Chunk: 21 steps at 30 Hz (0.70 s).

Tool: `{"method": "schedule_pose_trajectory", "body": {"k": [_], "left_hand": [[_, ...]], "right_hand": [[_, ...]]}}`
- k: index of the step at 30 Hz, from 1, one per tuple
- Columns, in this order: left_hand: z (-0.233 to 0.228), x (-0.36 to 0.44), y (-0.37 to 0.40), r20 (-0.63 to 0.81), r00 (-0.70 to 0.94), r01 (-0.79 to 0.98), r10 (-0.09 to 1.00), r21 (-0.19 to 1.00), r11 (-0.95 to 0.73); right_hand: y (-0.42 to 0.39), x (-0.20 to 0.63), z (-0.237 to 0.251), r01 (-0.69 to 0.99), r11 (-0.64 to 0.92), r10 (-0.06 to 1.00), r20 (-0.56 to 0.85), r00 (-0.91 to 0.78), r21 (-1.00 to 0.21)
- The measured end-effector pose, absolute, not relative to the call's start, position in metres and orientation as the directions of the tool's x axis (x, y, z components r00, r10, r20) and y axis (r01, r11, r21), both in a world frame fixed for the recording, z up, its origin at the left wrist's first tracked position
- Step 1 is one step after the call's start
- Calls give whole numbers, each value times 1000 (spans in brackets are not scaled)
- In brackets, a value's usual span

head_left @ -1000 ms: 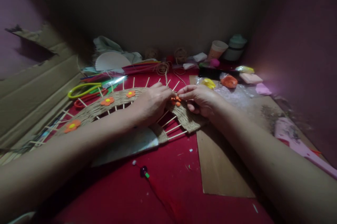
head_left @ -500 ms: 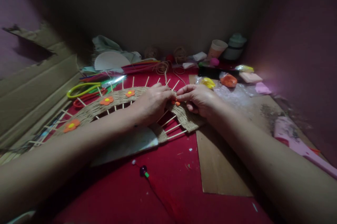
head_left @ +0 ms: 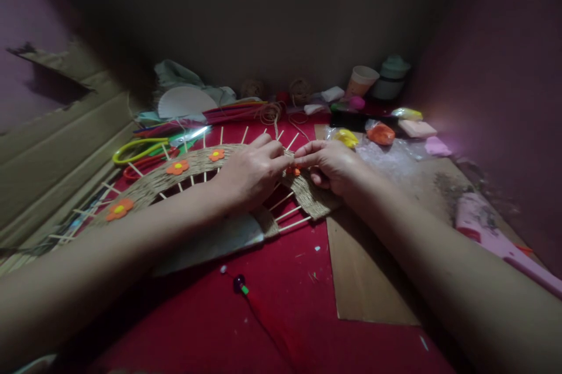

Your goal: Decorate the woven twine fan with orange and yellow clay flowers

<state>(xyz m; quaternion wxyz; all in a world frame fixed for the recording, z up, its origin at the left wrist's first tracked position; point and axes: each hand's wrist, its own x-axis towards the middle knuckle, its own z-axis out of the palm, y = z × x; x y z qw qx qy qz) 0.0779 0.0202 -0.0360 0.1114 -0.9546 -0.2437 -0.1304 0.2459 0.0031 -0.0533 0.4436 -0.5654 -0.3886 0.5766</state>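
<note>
A half-round woven jute piece (head_left: 151,185) with wooden sticks fanning out lies on the red cloth (head_left: 281,304). Three orange flowers with yellow centres are stuck along its band, one of them (head_left: 177,168) near the top. My left hand (head_left: 254,172) and my right hand (head_left: 331,163) meet fingertip to fingertip over the band's right part, both pressing on a small orange flower (head_left: 293,171) that is mostly hidden beneath the fingers.
Yellow-handled scissors (head_left: 140,150) and red ones lie at the left by cardboard (head_left: 52,151). At the back stand a paper cup (head_left: 362,80), a jar, twine balls and clay packets (head_left: 381,134). A brown card (head_left: 364,268) and pink glue gun (head_left: 496,233) are on the right.
My fingertips have closed in over the small orange flower, so less of it shows now. The left hand's fingers have lifted a little toward the right hand.
</note>
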Motion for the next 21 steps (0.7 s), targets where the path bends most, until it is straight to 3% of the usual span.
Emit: {"method": "schedule_pose_trajectory", "body": {"k": [3, 15, 21], "left_hand": [[-35, 78, 19, 329, 850, 480, 412, -161, -862], [-37, 87, 20, 260, 839, 523, 477, -146, -840], [-37, 85, 22, 274, 827, 530, 491, -88, -844]], "right_hand": [[3, 246, -52, -68, -310, 950, -312, 27, -948], [3, 246, -50, -57, -311, 950, -313, 18, -949], [3, 243, -52, -26, -300, 953, -301, 47, -954]]}}
